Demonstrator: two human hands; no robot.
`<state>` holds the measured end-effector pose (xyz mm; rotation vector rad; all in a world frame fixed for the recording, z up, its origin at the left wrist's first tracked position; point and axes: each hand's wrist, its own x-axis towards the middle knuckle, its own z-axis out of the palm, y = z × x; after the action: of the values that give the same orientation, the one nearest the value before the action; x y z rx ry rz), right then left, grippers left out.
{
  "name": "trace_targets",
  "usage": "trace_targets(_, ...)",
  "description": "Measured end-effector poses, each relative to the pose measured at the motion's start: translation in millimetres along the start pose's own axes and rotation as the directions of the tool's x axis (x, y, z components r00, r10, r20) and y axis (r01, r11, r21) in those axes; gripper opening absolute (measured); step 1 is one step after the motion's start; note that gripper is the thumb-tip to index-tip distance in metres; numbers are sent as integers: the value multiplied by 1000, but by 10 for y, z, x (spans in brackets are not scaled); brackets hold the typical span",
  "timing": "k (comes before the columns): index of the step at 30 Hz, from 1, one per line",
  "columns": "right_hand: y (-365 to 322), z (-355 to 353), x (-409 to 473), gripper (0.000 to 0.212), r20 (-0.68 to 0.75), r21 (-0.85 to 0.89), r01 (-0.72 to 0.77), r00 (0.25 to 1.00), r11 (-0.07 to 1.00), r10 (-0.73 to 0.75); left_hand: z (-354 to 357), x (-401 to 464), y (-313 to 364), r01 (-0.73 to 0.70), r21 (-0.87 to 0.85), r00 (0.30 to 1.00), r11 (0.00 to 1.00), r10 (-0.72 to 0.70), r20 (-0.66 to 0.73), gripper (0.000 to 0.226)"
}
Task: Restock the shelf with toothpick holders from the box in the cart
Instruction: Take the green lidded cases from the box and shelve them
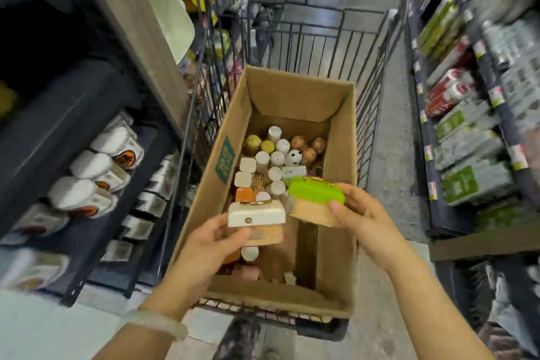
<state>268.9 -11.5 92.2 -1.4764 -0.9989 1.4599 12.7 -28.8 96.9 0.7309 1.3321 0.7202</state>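
In hand: your left hand (214,238) is clamped on a white holder (256,215), your right hand (361,215) on a green holder (315,190), both above the box (340,137). Remaining: many holders inside. Shelf (70,128): neither placed yet.

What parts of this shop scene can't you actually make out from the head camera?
- Near end of the brown cardboard box: contents hidden behind the left hand and its white-lidded holder.
- Shelf packages on both sides: labels blurred by motion.
- Green-lidded holder in the right hand: underside hidden by fingers.
- Black wire cart: wheels out of view.
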Motion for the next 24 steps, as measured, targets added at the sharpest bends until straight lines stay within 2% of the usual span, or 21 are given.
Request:
trace_targets(2, -90, 5, -220, 26, 43, -48, 46, 998, 998, -44, 18, -267, 9, -39, -33, 999, 999, 39, -4, 32)
trace_targets(6, -347, 97, -629, 36, 177, -99, 123, 979, 987, -104, -27, -781, 12, -133, -63, 991, 989, 131, -29, 40)
trace_targets(10, -574, 281, -894, 43, 285, -105, 188, 947, 976, -152, -124, -1241, 57, -206, -102, 974, 973, 194, -115, 49)
trace_targets(13, -711, 490, -1010, 40, 341, -75, 229, 921, 970, -191, -256, -1542, 116, -272, -111, 949, 956, 247, -196, 46)
trace_targets(16, -873, 745, -1123, 35, 406, -59, 280, 883, 958, -233, -447, -1817, 176, -316, -109, 923, 942, 279, -263, 43)
trace_targets(22, -1258, 1353, -1417, 45, 526, -71, 426, 784, 902, -329, -934, -2393, 280, -445, -91, 845, 891, 384, -374, 31)
trace_targets(24, -1391, 1606, -1554, 46, 551, -63, 477, 749, 877, -368, -1137, -2622, 326, -490, -80, 815, 868, 424, -395, 34)
